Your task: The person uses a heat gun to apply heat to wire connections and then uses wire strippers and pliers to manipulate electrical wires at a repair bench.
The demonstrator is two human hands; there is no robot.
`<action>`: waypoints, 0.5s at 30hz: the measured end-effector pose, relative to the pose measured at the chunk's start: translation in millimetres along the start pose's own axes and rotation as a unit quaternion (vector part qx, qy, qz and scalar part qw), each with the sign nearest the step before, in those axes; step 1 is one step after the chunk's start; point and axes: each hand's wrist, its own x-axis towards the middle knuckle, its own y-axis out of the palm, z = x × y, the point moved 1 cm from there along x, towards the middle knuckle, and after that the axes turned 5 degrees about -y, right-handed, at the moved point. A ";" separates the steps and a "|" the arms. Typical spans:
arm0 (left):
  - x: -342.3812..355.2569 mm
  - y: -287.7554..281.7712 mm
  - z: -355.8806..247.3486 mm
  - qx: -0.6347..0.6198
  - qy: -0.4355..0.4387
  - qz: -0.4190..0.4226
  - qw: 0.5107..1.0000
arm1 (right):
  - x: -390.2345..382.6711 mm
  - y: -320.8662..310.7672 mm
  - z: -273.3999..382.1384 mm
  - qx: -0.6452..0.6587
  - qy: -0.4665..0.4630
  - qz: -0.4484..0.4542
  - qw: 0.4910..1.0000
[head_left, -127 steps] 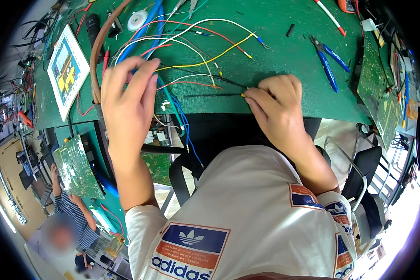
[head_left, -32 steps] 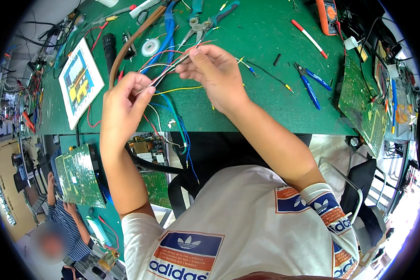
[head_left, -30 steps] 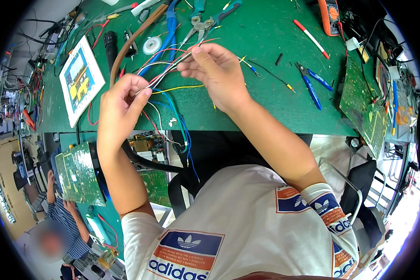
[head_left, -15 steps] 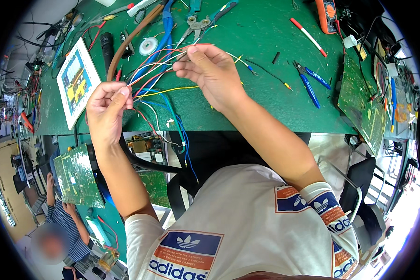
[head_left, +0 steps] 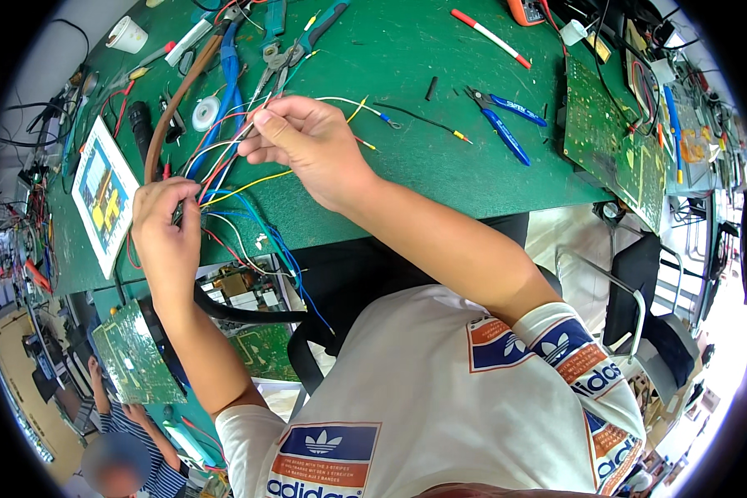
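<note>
Head view: nearest, the left hand (head_left: 166,236) is closing its fingers around one end of a bundle of coloured wires (head_left: 224,162) at the near edge of the green mat (head_left: 407,166). Just beyond, the right hand (head_left: 311,145) is pinching the same wires between thumb and forefinger, holding them stretched above the mat. Farther out, blue cutters (head_left: 502,124) are lying to the right, and a solder spool (head_left: 206,112) and a white card (head_left: 101,195) are sitting to the left.
</note>
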 end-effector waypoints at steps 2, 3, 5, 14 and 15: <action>1.5 -0.2 -3.6 -0.012 0.003 0.018 1.000 | -1.5 -0.9 0.2 -0.005 -0.009 -0.002 1.000; 2.7 -1.6 -5.4 -0.014 0.002 0.027 1.000 | -2.3 0.0 0.6 -0.004 -0.012 0.000 1.000; 7.0 -1.0 -11.7 -0.046 -0.023 0.022 0.998 | -2.1 -1.1 4.3 -0.027 -0.010 -0.003 1.000; 35.4 31.7 -35.6 -0.269 -0.006 0.021 0.963 | -4.4 2.7 2.4 -0.019 -0.051 -0.002 0.999; 36.1 38.3 -33.9 -0.293 -0.014 0.026 0.956 | -4.2 2.3 2.5 -0.021 -0.051 -0.001 0.998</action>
